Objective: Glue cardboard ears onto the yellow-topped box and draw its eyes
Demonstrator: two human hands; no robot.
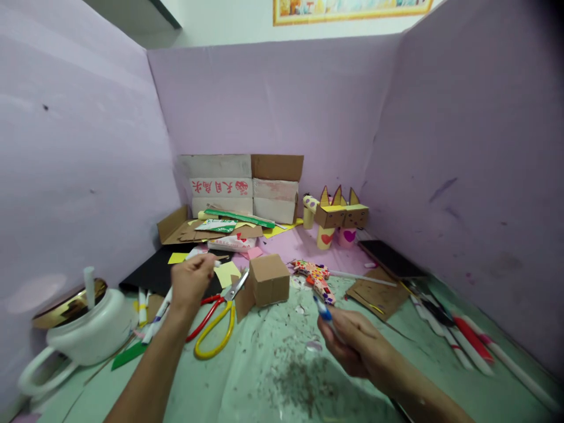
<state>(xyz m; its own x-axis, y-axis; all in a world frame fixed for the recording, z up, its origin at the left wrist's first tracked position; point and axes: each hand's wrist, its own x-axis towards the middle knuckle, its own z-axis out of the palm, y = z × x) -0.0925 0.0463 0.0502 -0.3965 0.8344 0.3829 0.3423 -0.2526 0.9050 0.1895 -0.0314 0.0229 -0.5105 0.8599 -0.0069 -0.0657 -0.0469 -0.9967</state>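
My right hand (352,341) is closed around a slim blue-and-white pen (325,312), its dark tip pointing up and left. Raised over the left side of the table, my left hand (191,282) is pinched, with a small white piece (217,264) at its fingertips, too small to name for sure. Between the hands stands a small cardboard box (269,279), touched by neither. Scissors (224,314) with one red and one yellow handle lie partly open to its left. Behind the right hand rests a colourful patterned strip (315,276).
A white mug (90,335) stands at left. Cardboard animal figures (341,216) with pointed ears stand at the back right. Flattened cardboard (224,188) leans at the back. A black tablet-like slab (392,258) and several markers (458,346) lie at right. Lilac walls enclose three sides.
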